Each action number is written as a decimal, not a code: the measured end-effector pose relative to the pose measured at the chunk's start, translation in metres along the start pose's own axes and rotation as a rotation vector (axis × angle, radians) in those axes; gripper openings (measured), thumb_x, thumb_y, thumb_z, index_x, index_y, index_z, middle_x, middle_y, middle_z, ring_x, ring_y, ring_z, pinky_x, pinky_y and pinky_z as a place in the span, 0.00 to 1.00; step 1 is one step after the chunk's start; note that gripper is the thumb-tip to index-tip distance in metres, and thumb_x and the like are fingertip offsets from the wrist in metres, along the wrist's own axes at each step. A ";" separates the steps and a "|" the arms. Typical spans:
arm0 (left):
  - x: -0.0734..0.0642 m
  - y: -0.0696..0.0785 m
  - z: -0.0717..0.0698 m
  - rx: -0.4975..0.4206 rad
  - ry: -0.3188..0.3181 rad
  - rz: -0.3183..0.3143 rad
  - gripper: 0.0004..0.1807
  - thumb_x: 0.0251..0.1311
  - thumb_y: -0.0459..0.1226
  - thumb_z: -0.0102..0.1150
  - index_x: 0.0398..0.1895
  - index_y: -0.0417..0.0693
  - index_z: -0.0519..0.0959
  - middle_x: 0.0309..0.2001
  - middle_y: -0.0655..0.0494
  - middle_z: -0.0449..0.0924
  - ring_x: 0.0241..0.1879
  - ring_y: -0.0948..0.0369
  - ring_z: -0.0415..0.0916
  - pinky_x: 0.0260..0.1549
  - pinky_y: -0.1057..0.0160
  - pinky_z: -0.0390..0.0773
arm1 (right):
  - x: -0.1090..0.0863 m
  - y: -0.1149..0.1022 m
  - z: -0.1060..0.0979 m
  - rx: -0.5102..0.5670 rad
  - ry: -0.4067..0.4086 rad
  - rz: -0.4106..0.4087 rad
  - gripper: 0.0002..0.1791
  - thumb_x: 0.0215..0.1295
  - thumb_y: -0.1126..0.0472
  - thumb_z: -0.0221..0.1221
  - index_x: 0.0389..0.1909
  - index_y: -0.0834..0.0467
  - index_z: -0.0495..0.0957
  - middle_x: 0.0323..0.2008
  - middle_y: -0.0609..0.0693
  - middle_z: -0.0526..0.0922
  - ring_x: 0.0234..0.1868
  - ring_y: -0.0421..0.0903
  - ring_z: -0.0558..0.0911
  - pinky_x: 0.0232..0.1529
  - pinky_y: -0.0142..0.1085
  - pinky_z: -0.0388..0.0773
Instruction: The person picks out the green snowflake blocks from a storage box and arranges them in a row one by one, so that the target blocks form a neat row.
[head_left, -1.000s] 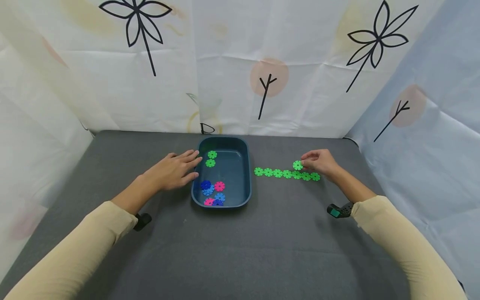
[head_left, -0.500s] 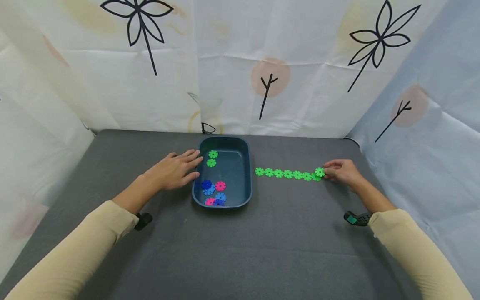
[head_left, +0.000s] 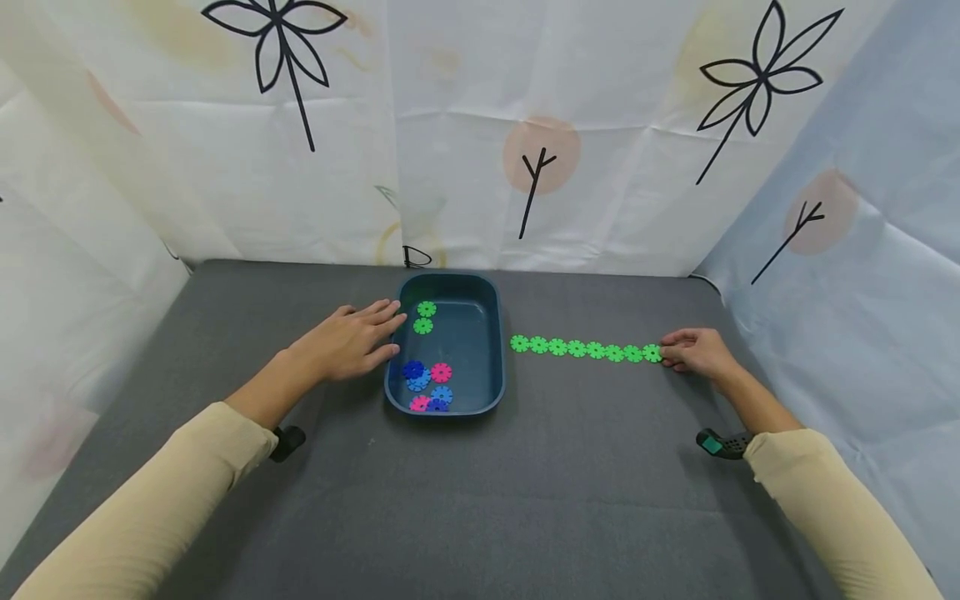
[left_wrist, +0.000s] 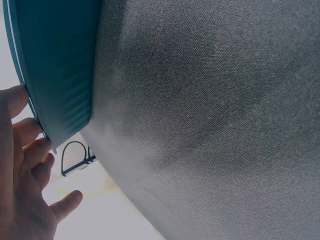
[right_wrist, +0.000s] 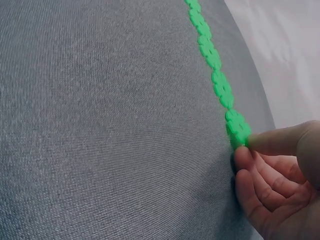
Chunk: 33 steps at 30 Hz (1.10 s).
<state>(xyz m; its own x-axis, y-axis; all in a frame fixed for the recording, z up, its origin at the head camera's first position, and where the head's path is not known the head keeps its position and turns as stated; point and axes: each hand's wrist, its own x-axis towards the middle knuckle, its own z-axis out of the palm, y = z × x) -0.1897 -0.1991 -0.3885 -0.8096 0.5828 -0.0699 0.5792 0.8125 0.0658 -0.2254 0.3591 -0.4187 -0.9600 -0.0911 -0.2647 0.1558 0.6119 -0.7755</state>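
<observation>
At the right end of a row of green notched discs lying on the table, my right hand pinches the last green disc between thumb and fingertips. In the right wrist view that disc sits at the row's near end, slightly tilted. My left hand rests with spread fingers on the left rim of a dark blue tray. The left wrist view shows its fingertips touching the tray's edge.
Inside the tray lie two green discs towards the back. Several blue discs and pink discs lie towards its front, some overlapping. A patterned cloth hangs behind the grey table.
My right hand has carried a green disc rightwards from above the row, then lowered it to the row's right end. The left hand has stayed on the tray rim.
</observation>
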 end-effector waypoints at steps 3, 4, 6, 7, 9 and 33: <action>0.000 0.000 0.000 -0.002 -0.001 -0.003 0.33 0.73 0.49 0.50 0.74 0.39 0.63 0.74 0.39 0.58 0.74 0.43 0.54 0.62 0.33 0.63 | 0.000 0.001 -0.001 -0.006 -0.001 -0.005 0.21 0.69 0.66 0.59 0.54 0.79 0.71 0.32 0.50 0.86 0.29 0.35 0.83 0.33 0.31 0.82; 0.000 0.000 0.000 -0.002 -0.003 -0.005 0.33 0.73 0.49 0.50 0.74 0.39 0.63 0.74 0.39 0.58 0.74 0.44 0.54 0.62 0.33 0.62 | -0.001 0.001 -0.001 -0.011 0.000 -0.008 0.21 0.69 0.66 0.60 0.54 0.79 0.71 0.32 0.50 0.86 0.29 0.35 0.83 0.33 0.30 0.82; 0.000 0.000 -0.001 -0.010 -0.008 -0.009 0.34 0.73 0.49 0.50 0.74 0.39 0.62 0.75 0.39 0.57 0.74 0.44 0.53 0.63 0.33 0.62 | -0.001 0.002 -0.001 -0.023 0.003 -0.013 0.22 0.69 0.65 0.60 0.54 0.79 0.72 0.32 0.50 0.86 0.29 0.35 0.83 0.32 0.30 0.82; 0.000 0.001 -0.001 -0.011 -0.010 -0.011 0.34 0.73 0.49 0.50 0.74 0.39 0.62 0.75 0.39 0.57 0.75 0.44 0.53 0.63 0.33 0.61 | -0.001 0.003 -0.002 -0.028 0.006 -0.014 0.22 0.69 0.65 0.60 0.54 0.79 0.72 0.32 0.50 0.86 0.29 0.34 0.82 0.32 0.30 0.81; 0.000 0.001 -0.001 -0.012 -0.015 -0.015 0.34 0.73 0.49 0.50 0.75 0.39 0.62 0.75 0.40 0.56 0.75 0.44 0.53 0.63 0.33 0.61 | -0.001 0.003 -0.002 -0.033 0.013 -0.010 0.21 0.69 0.65 0.60 0.54 0.78 0.72 0.31 0.49 0.86 0.29 0.35 0.82 0.32 0.30 0.81; 0.000 0.002 -0.001 -0.007 -0.021 -0.021 0.33 0.73 0.48 0.50 0.74 0.39 0.62 0.75 0.38 0.57 0.74 0.43 0.53 0.63 0.33 0.62 | 0.010 -0.063 0.010 0.222 -0.174 0.051 0.34 0.77 0.53 0.51 0.71 0.75 0.56 0.53 0.63 0.80 0.46 0.41 0.85 0.57 0.43 0.77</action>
<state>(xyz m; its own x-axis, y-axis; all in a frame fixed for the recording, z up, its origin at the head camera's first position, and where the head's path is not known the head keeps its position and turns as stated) -0.1890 -0.1977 -0.3870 -0.8194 0.5659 -0.0920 0.5614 0.8245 0.0715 -0.2421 0.3118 -0.3787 -0.8982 -0.2101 -0.3861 0.2684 0.4334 -0.8603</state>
